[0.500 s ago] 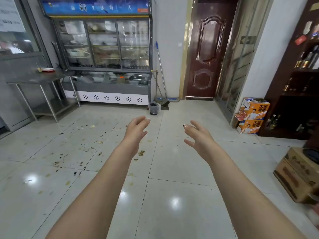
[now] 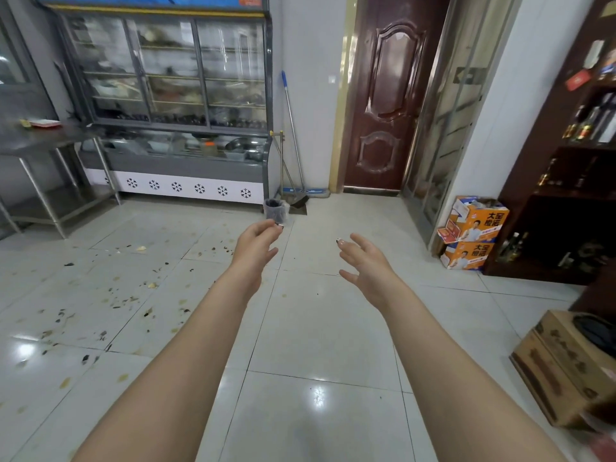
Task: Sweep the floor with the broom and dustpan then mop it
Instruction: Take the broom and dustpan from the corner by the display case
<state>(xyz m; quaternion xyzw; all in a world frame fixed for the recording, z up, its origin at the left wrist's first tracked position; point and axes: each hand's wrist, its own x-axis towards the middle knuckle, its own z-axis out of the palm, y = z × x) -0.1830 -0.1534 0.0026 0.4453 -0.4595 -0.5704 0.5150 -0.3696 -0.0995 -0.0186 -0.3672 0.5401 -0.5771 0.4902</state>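
Both my arms reach forward over the white tiled floor (image 2: pixel 320 328). My left hand (image 2: pixel 255 250) and my right hand (image 2: pixel 363 261) are held out with relaxed fingers and hold nothing. Far ahead, a mop (image 2: pixel 292 128) with a blue-tipped metal handle leans against the white wall. A broom and dustpan (image 2: pixel 293 195) stand beside it, next to the display fridge. Dark and yellowish scraps of litter (image 2: pixel 126 295) are scattered over the tiles on the left.
A small black-lined bin (image 2: pixel 275 210) stands just beyond my left hand. A glass display fridge (image 2: pixel 173 105) and a steel table (image 2: pixel 50 141) fill the left. A brown door (image 2: pixel 383 95) is ahead. Orange cartons (image 2: pixel 471 233), dark shelves (image 2: pixel 573 161) and a brown box (image 2: pixel 563 365) line the right.
The view has moved closer to the fridge, bin and mop. Both hands stay held out and empty.
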